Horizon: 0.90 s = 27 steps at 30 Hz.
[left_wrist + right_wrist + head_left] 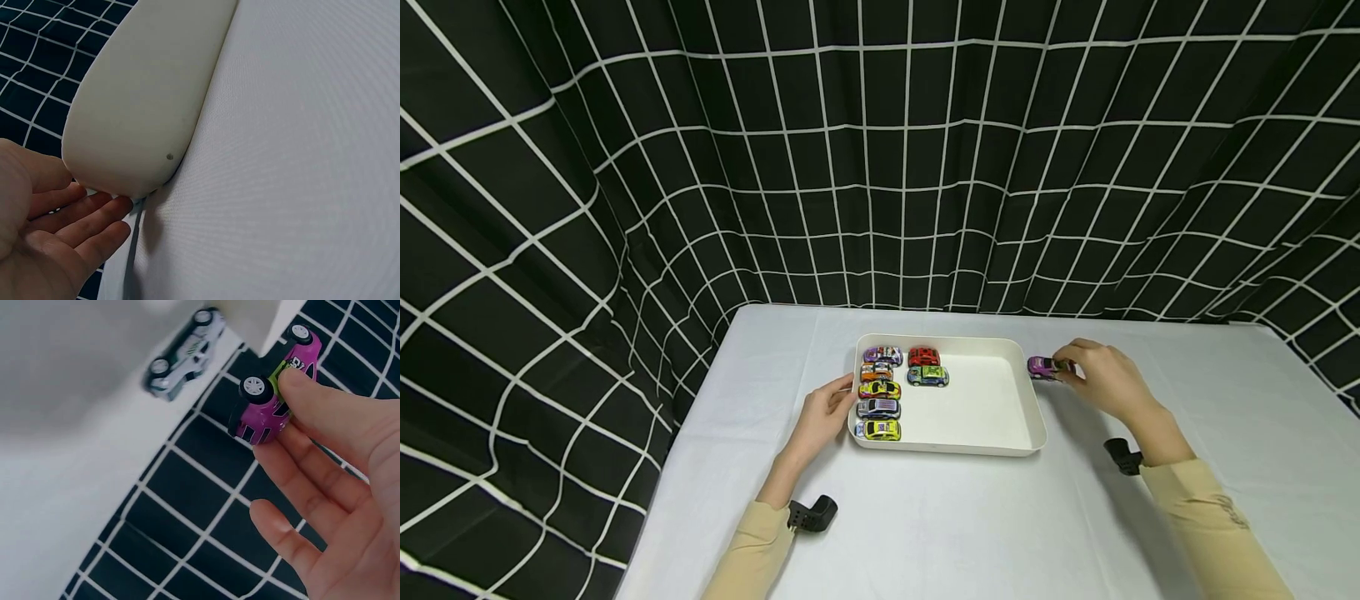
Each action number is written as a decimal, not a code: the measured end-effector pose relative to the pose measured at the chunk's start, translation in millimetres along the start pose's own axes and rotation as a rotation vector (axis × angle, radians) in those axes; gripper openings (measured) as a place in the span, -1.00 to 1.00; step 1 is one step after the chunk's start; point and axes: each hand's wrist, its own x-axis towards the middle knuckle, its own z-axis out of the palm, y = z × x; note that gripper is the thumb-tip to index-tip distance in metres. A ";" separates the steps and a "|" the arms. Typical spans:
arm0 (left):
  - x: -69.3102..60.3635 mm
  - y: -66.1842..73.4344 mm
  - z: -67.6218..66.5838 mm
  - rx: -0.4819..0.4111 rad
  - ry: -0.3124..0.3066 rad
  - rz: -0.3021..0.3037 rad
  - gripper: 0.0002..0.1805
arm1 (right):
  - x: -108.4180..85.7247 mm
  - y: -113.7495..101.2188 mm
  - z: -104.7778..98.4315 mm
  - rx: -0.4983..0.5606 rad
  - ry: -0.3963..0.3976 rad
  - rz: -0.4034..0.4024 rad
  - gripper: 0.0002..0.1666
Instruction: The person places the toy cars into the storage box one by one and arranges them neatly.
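In the head view, my right hand (1108,379) pinches a purple toy car (1041,367) between thumb and fingers, just beyond the right wall of a white tray (970,448). The right wrist view shows the purple car's wheels and green side stripe. My left hand (823,417) touches the outside of the tray's left wall, its fingers fairly straight in the left wrist view. Inside the tray, several toy cars form a column along the left side, among them a yellow car (880,430). A red car (923,357) and a green-blue car (928,376) stand beside that column.
A whitish toy car (186,355) appears near the held one in the right wrist view. White cloth (940,517) covers the table. Behind and to the sides hangs a black curtain (925,167) with white grid lines. Each wrist carries a black camera (814,514).
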 end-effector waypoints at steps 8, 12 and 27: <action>0.0 -1.7 -0.5 0.000 -0.002 0.005 -0.56 | 17.0 -18.6 -1.0 -0.011 -0.035 -0.051 -0.81; 0.3 -2.6 -0.2 0.010 -0.001 0.008 -0.56 | 26.3 -29.9 2.4 -0.022 -0.073 -0.084 -0.79; 1.2 -3.5 -0.8 0.007 -0.003 0.036 -0.57 | 53.3 -78.6 21.8 -0.033 -0.201 -0.163 -0.77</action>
